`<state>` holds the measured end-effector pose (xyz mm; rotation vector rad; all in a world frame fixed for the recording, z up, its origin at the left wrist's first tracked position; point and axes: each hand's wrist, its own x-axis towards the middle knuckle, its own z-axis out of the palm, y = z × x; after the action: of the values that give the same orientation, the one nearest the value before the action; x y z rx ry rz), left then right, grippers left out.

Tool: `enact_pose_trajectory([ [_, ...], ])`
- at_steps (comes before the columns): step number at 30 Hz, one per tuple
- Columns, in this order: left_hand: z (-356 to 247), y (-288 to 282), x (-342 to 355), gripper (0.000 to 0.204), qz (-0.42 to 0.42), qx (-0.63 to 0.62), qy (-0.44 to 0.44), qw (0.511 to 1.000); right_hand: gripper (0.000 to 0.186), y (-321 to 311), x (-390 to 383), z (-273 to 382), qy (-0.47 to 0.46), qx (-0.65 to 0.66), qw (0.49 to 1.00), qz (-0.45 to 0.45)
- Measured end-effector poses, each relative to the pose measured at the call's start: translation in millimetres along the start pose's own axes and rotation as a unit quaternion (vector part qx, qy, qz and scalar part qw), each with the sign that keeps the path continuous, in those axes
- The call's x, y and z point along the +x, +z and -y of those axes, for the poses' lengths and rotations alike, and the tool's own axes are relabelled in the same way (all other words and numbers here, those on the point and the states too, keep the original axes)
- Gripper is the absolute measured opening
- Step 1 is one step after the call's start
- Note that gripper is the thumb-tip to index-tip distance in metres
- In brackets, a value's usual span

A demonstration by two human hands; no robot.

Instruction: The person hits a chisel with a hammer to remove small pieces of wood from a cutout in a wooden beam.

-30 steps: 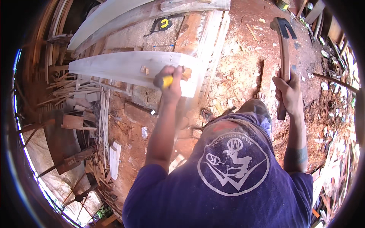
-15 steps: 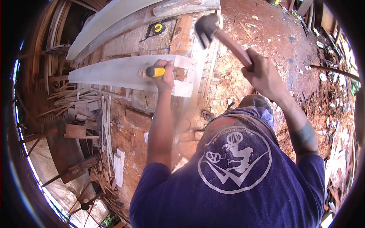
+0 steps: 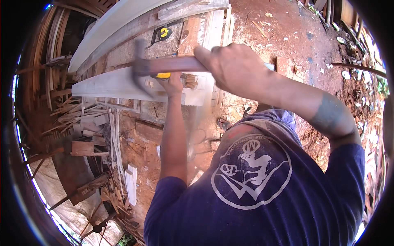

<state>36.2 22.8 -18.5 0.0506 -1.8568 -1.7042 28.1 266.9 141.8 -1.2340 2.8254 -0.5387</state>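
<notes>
My right hand (image 3: 238,67) is wrapped round the wooden handle of a claw hammer (image 3: 176,64). The hammer's head is blurred and lies over the yellow-and-black handle of a chisel (image 3: 163,75), hiding much of it; contact between the two cannot be told. My left hand (image 3: 174,85) grips that chisel over a pale, planed timber (image 3: 111,84). Its blade is out of sight. Beside my left fingers, a rough-cut recess (image 3: 191,80) shows brown wood near the timber's right end.
Beyond the timber, a yellow-and-black tape measure (image 3: 164,32) rests on the bench among long boards (image 3: 119,41). Wood offcuts (image 3: 84,117) are heaped at the left. Chips and shavings litter the reddish dirt floor (image 3: 283,41) to the right.
My right hand has swung the hammer left and down, from raised at the right to over the chisel handle. My left hand stays nearly in place on the chisel.
</notes>
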Motion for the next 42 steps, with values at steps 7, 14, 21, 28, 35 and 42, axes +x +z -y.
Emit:
enact_pose_trajectory([
  [7,19,-11,6,0.018,0.044,0.021,-0.002,0.999,0.031,-45,12,3,-0.055,0.084,0.98,-0.174],
  [14,22,-8,13,0.02,0.013,0.085,0.071,0.994,0.03,14,0,-18,-0.015,0.065,0.998,0.022],
  [21,-23,-9,-20,0.023,0.062,0.136,-0.085,0.985,0.024,1,-49,-60,0.161,0.275,0.944,-0.087],
  [28,10,-40,-24,0.016,0.032,-0.014,-0.036,0.999,0.019,37,-87,-80,0.303,0.311,0.896,-0.089],
  [35,4,-48,63,0.029,-0.096,-0.361,-0.302,0.877,0.025,35,-91,-95,0.339,0.337,0.876,-0.063],
  [42,-33,-27,19,0.031,-0.012,-0.12,-0.18,0.976,0.019,33,-92,-93,0.386,0.379,0.839,-0.053],
])
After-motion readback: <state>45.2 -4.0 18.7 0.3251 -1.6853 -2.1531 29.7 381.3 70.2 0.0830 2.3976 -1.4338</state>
